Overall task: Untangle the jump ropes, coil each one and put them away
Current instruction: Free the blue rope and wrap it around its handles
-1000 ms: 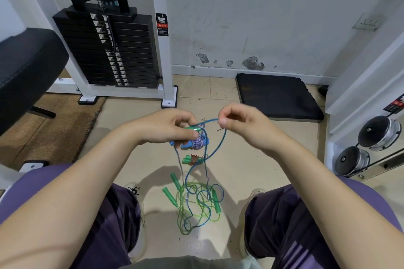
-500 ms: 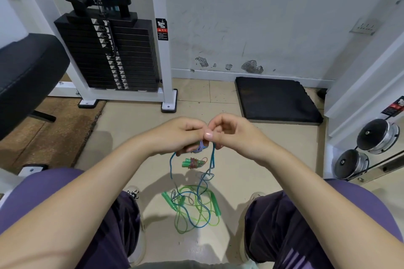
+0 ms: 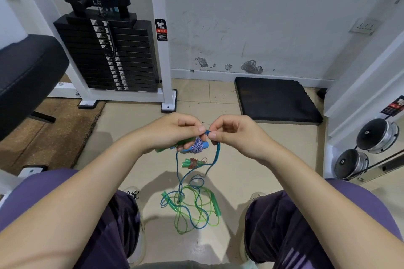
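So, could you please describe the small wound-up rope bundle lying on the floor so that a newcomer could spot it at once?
Start at the weight stack against the wall, then drop to the pale floor just below the person's two hands. The bundle lies there alone, short green handles bound with reddish-brown cord. Unlike the loose blue-and-green tangle nearer the feet, it is tightly wrapped and compact.

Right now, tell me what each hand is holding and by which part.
The left hand grips a bundle of rope handles, blue and green, around their middle. The right hand pinches the blue rope at its top bend, near the bundle.
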Demonstrator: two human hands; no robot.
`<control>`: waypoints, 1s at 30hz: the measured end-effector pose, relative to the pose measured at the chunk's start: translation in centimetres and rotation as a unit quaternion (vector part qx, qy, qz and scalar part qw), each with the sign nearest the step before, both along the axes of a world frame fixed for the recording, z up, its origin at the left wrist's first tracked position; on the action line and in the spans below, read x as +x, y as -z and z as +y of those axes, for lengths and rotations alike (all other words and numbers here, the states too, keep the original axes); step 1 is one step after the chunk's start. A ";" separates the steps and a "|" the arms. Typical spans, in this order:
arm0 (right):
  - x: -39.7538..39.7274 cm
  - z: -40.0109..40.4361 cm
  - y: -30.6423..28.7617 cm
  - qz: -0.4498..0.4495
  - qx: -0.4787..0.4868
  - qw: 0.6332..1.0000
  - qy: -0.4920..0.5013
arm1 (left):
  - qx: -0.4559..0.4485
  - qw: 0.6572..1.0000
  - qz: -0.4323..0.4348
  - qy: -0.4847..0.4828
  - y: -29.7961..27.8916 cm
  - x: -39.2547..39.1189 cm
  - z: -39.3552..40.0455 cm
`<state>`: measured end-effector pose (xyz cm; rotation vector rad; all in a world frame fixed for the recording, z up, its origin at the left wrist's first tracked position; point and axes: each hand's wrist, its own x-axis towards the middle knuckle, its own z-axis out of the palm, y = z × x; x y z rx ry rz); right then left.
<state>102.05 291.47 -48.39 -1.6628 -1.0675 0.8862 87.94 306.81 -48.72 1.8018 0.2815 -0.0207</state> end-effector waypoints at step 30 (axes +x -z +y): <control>-0.8 0.5 0.0 0.034 0.045 0.998 0.027 | -0.055 0.998 -0.004 -0.044 -0.4 0.2 0.0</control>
